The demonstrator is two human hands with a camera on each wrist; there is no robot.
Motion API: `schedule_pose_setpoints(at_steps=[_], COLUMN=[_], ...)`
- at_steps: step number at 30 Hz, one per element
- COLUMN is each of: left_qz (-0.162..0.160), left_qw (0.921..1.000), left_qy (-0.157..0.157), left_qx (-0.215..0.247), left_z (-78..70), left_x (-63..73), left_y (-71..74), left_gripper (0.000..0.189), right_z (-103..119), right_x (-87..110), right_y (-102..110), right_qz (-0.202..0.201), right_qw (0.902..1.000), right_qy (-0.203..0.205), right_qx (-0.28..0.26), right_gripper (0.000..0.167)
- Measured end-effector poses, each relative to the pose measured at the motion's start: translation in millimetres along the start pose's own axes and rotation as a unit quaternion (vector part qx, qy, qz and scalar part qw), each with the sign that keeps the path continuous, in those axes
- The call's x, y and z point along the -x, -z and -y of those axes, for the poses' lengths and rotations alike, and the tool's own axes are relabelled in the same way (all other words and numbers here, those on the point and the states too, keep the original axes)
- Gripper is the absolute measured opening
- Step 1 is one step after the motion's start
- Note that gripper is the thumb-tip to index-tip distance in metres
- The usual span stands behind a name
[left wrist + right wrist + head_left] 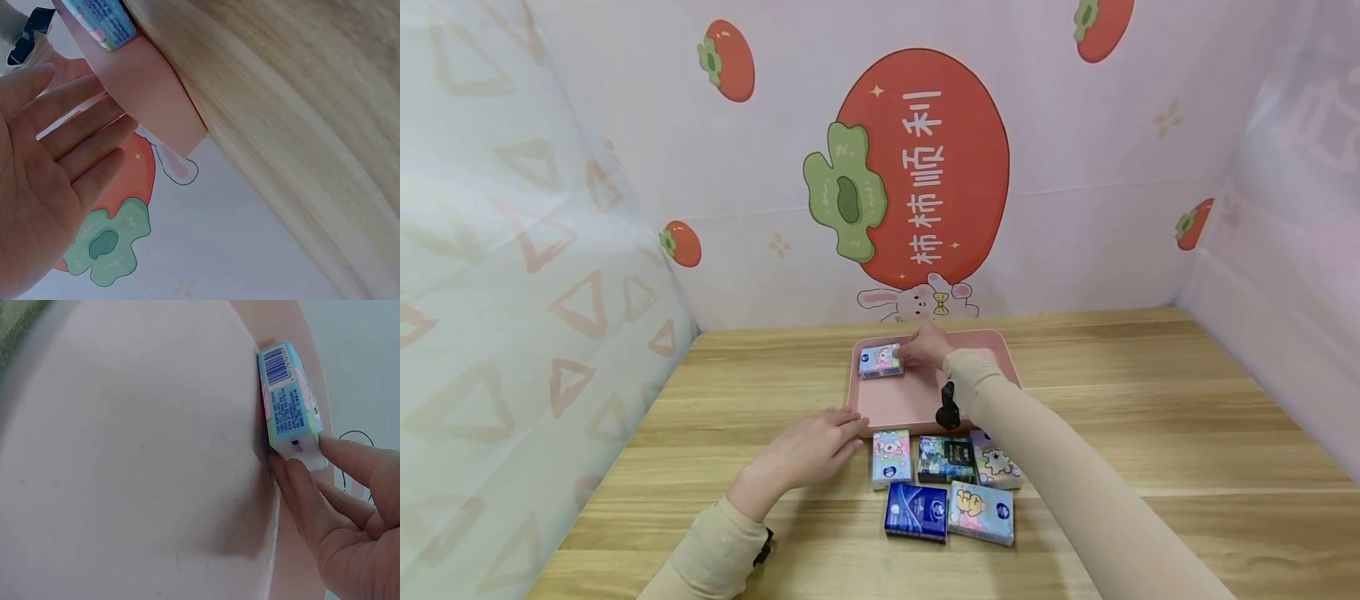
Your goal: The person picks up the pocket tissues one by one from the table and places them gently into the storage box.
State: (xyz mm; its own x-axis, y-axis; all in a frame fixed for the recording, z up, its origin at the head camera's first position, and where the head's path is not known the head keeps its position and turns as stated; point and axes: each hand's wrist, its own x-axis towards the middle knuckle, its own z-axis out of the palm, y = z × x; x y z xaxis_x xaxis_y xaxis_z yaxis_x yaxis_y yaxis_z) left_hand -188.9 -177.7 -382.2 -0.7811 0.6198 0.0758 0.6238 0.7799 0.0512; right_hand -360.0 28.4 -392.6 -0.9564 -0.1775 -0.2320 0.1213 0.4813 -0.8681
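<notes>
A pink tray [902, 404] lies on the table with a light blue and pink tissue pack [880, 360] in its far left corner. My right hand [927, 346] reaches over the tray and pinches that pack by its right end. The right wrist view shows the thumb and fingertips at the white end of the pack [284, 394], below its barcode. My left hand [816, 446] rests its fingertips on the tray's near left edge. Its fingers lie fairly straight along the tray wall [147, 87] in the left wrist view, holding nothing.
Several tissue packs lie in front of the tray: a light blue one [891, 458], a dark one [946, 460], a purple one [997, 467], a deep blue one [916, 511] and a bear-printed one [981, 512]. A printed cloth [1075, 208] hangs behind the wooden table [760, 367].
</notes>
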Motion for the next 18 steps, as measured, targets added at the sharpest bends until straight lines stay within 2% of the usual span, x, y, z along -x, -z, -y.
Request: schedule_pose_setpoints(at_steps=[7, 13, 18], left_qz=[0.003, 0.005, 0.002], left_qw=[1.0000, 1.0000, 1.0000], left_qy=[0.002, 0.005, 0.004], left_qx=[0.001, 0.002, -0.003], left_z=[-0.3, -0.9, -1.4], left_x=[0.2, 0.5, 0.5], left_y=[0.3, 1.2, 1.3], left_gripper=[0.038, 0.038, 0.038], right_z=[-2.7, -2.8, -2.0], right_x=[-9.8, -14.4, -12.3], right_y=[-1.2, -2.6, -3.9], right_qz=[-0.018, -0.010, -0.011], right_qw=[0.9985, 0.9981, 0.9975], right_qy=[-0.013, -0.023, -0.015], right_qx=[0.050, 0.056, 0.068], right_gripper=[0.023, 0.023, 0.024])
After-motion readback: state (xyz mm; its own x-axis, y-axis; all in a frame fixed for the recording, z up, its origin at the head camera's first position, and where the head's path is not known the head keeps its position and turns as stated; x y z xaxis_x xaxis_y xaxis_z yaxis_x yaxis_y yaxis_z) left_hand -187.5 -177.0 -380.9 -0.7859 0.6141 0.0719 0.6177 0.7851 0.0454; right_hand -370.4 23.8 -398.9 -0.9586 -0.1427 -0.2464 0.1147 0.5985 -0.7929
